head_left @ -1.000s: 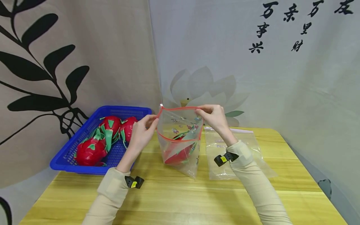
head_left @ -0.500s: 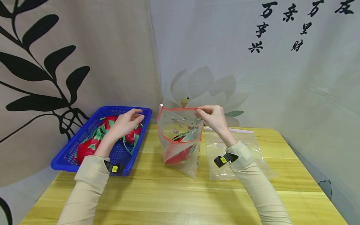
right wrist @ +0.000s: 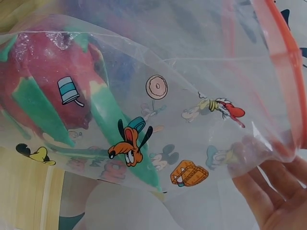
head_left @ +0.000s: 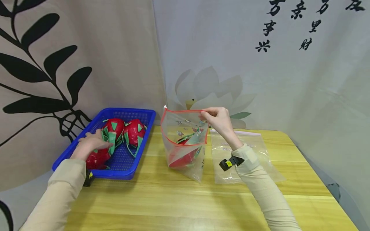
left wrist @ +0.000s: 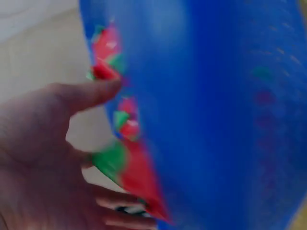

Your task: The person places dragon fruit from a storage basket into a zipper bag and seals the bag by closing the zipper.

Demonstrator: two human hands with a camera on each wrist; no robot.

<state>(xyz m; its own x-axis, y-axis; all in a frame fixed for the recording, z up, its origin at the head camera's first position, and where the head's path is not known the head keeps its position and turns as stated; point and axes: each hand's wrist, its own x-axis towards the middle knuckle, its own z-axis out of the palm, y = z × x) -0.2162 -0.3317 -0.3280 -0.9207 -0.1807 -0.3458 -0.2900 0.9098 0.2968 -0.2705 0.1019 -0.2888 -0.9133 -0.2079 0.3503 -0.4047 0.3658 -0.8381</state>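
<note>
Left hand (head_left: 92,143), left of centre in the frame: fingers extended, gripping nothing, over the near dragon fruit (head_left: 99,159); whether it touches the fruit cannot be told, as the left wrist view is blurred. That fruit lies at the near left of the blue basket (head_left: 123,164), leafy with green flaps. Two more red fruits sit side by side in the basket's far half, the left one (head_left: 116,125) and the right one (head_left: 134,132). At frame centre, clear bag (head_left: 200,171) with red zip edging and cartoon prints, mouth wide, one dragon fruit (head_left: 180,160) inside at the bottom. Right hand (head_left: 218,120): thumb and fingers pinch the bag's upper right rim. Right of centre, second clear bag (head_left: 245,170) lies flat on the wooden table (head_left: 173,205).
</note>
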